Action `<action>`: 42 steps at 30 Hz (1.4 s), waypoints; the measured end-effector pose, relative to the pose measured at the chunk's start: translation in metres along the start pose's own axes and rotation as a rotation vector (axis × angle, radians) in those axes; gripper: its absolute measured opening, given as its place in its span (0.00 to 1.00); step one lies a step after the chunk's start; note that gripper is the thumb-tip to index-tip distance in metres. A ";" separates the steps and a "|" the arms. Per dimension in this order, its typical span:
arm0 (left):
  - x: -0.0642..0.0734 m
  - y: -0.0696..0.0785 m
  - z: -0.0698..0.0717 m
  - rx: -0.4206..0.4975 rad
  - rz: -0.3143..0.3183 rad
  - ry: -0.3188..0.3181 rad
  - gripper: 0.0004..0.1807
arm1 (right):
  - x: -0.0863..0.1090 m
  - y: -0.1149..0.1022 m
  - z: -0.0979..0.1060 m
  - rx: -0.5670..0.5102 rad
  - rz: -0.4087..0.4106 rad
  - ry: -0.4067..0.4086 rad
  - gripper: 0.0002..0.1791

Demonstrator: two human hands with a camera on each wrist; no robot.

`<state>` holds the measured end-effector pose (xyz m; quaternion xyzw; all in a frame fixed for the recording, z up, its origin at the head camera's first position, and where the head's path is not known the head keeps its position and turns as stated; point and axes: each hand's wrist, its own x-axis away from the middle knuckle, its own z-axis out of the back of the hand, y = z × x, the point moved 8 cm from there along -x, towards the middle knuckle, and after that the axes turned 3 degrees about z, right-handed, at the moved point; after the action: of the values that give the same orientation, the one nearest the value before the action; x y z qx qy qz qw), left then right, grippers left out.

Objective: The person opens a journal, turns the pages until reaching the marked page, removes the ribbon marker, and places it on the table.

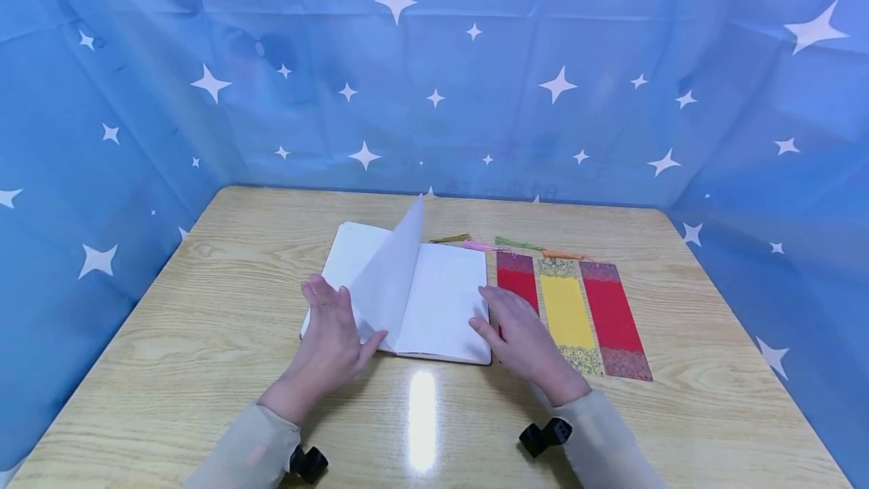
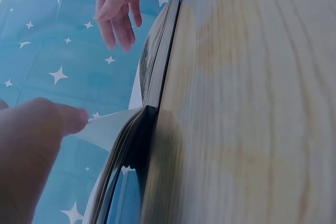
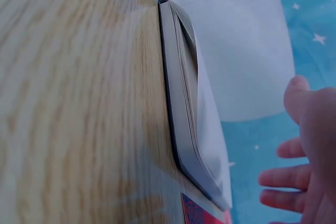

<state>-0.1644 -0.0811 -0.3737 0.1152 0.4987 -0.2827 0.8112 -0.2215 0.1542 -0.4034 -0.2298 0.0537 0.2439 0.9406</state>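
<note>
A notebook with a dark cover and blank pages (image 1: pixel 444 300) lies spread on the table. One page (image 1: pixel 392 270) stands up near its middle, leaning over the left half. My left hand (image 1: pixel 331 334) is at the lower left of the notebook with its fingers straight. In the left wrist view, the left thumb (image 2: pixel 55 119) touches the edge of the raised page. By the notebook's right edge, my right hand (image 1: pixel 528 338) hovers with fingers loosely extended and holds nothing. The right wrist view shows this hand (image 3: pixel 315 140) beside the pages.
To the right lie a red bookmark (image 1: pixel 516 284) partly under the right hand in view, a yellow bookmark (image 1: pixel 567 312) and another red bookmark (image 1: pixel 615 315). Several tassels, including a green tassel (image 1: pixel 518 243), stretch leftward from their tops. A blue star-patterned curtain (image 1: pixel 434 59) surrounds the wooden table (image 1: pixel 224 300).
</note>
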 end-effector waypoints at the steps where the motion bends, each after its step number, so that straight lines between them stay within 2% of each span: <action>1: 0.000 -0.001 0.000 -0.004 0.016 -0.011 0.51 | 0.000 0.000 -0.001 0.004 0.003 -0.002 0.35; 4: 0.001 -0.006 -0.002 0.030 0.071 -0.064 0.53 | 0.000 0.001 -0.002 0.015 0.005 -0.007 0.34; 8: 0.004 -0.013 -0.009 0.037 0.136 -0.191 0.57 | 0.001 0.002 -0.003 0.031 0.013 -0.010 0.33; 16: 0.020 -0.020 -0.029 0.045 0.249 -0.573 0.59 | 0.002 0.003 -0.006 0.064 0.037 -0.015 0.34; 20: 0.027 -0.023 -0.037 0.020 0.281 -0.713 0.56 | 0.002 0.005 -0.008 0.083 0.033 -0.029 0.36; 23: 0.031 -0.024 -0.041 0.038 0.286 -0.763 0.52 | 0.002 0.007 -0.011 0.101 0.025 -0.054 0.38; 29: 0.040 -0.028 -0.046 0.135 0.337 -0.838 0.44 | 0.005 0.009 -0.018 0.099 0.005 -0.130 0.46; 34: 0.047 -0.032 -0.048 0.145 0.371 -0.903 0.42 | 0.007 0.010 -0.022 0.106 0.006 -0.158 0.49; 42: 0.054 -0.034 -0.050 0.187 0.417 -0.953 0.40 | 0.009 0.010 -0.025 0.114 -0.012 -0.211 0.49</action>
<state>-0.2026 -0.1035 -0.4417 0.1426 0.0137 -0.1795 0.9733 -0.2188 0.1544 -0.4317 -0.1495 -0.0332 0.2578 0.9540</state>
